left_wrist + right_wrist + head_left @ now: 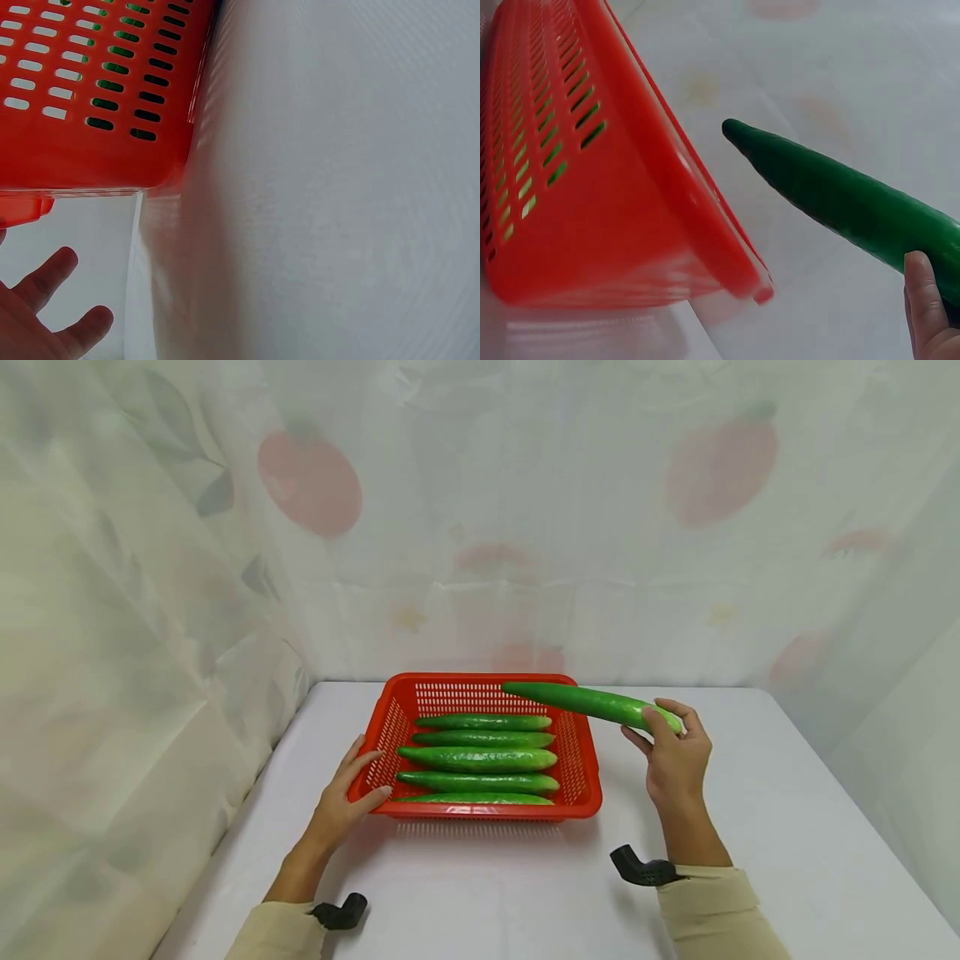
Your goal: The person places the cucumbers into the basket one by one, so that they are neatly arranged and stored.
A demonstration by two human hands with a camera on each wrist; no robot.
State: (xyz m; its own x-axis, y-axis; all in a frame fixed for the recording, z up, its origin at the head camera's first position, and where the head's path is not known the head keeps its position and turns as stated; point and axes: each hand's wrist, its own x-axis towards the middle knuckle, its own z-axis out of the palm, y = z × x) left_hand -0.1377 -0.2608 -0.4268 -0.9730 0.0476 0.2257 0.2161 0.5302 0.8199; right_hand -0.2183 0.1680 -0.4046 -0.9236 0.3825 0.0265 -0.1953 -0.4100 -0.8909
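Observation:
My right hand (678,760) holds a long green cucumber (577,700) by its paler end, thumb and fingers about it. The cucumber hangs in the air, its darker tip over the far right part of a red plastic basket (480,811). In the right wrist view, a finger (928,304) lies along the cucumber (847,191). Several more cucumbers (477,760) lie side by side in the basket. At the basket's left rim rests my left hand (341,806), thumb and a finger reaching over the edge. Other left fingers (49,277) stretch out straight beside the basket (90,161).
The basket stands on a white table (480,893), towards its far edge. Behind it hangs a pale curtain (495,510) with faded fruit prints, and another sheet (135,677) closes the left side. Black wrist mounts (641,867) stick out at both cuffs.

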